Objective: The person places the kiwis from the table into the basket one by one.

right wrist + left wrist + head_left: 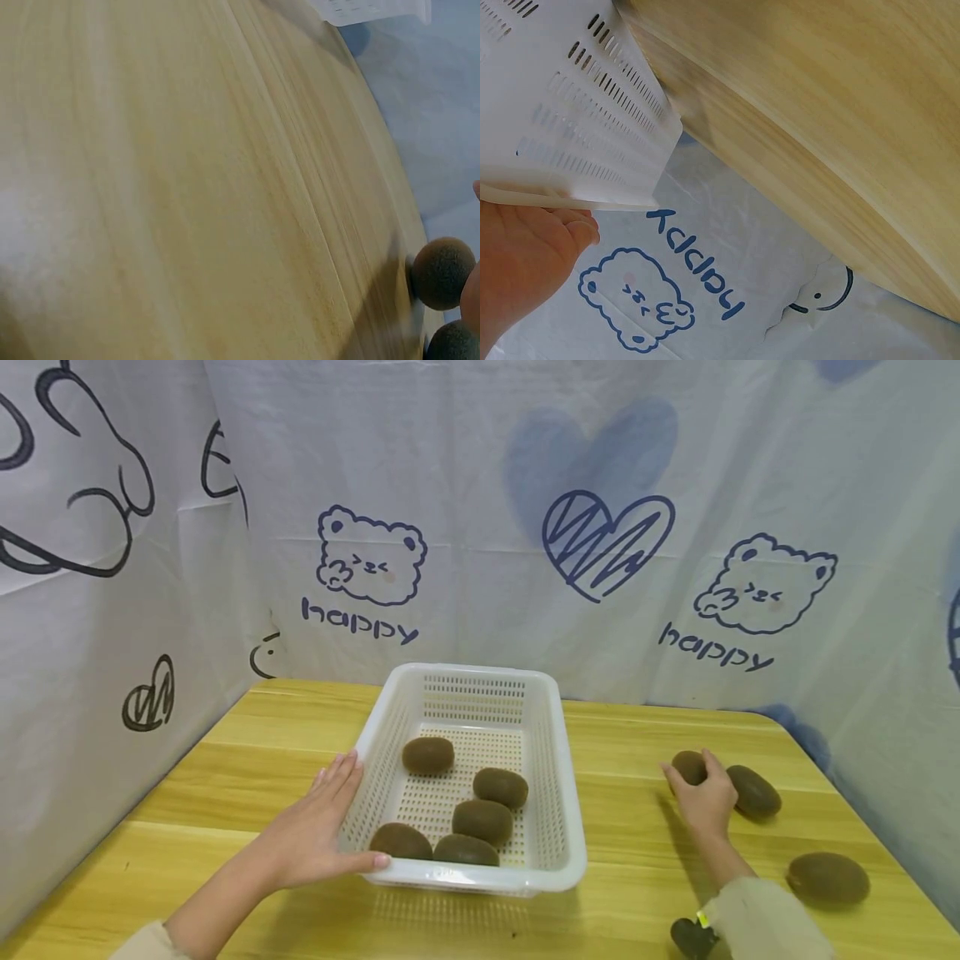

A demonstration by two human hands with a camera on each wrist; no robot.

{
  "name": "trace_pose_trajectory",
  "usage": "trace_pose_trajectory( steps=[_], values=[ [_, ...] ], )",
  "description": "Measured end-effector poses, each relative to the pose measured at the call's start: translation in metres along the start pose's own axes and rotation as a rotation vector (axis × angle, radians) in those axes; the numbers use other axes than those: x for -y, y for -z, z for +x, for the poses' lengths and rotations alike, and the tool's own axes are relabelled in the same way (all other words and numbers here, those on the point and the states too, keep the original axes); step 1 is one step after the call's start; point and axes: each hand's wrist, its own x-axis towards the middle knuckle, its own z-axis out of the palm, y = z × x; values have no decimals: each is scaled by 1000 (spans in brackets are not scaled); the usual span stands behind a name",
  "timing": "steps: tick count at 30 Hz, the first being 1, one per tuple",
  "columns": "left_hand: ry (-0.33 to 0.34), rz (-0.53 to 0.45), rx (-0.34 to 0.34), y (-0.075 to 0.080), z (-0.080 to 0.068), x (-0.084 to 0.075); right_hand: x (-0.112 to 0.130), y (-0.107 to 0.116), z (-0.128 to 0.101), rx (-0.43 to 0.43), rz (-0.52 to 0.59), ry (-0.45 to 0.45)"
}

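Note:
A white plastic basket point(570, 827) with slotted walls stands on the wooden table, holding several brown kiwis point(482, 822). My left hand point(318, 835) rests on the basket's left side, fingers stretched along the rim and thumb on the front corner. In the left wrist view, that hand point(532, 259) touches the rim from outside. On the table's right side, my right hand point(705, 793) holds a kiwi point(687, 766) between thumb and fingers. Another kiwi point(753, 792) lies just right of it. Only a bit of the right hand point(471, 300) shows in the right wrist view, beside a kiwi point(442, 272).
A further kiwi point(828, 878) lies nearer the table's right edge. By the right sleeve is a small dark object point(692, 938) with a yellow piece, partly cut off. White cloth point(480, 468) with printed bears and hearts hangs behind the wooden table point(622, 860).

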Motion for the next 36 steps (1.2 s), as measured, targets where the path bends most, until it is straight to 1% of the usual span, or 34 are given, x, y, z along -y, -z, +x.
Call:
trace_pose_trajectory(
  steps=[5, 13, 17, 21, 28, 36],
  values=[
    [-2, 6, -2, 0, 0, 1, -6, 1, 4, -1, -29, -17],
    [-11, 16, 3, 1, 3, 0, -15, 7, 9, 77, -68, -52],
    [-9, 22, 5, 1, 3, 0, -17, 8, 12, 102, -80, -97],
    [-3, 13, 9, 1, 3, -1, -16, 6, 14, 115, -85, -162],
    [0, 11, 8, 1, 1, 0, -16, 3, 15, 135, -43, -243],
    [1, 10, 6, -1, 0, 1, -17, 4, 14, 143, -1, -285]
  ],
)
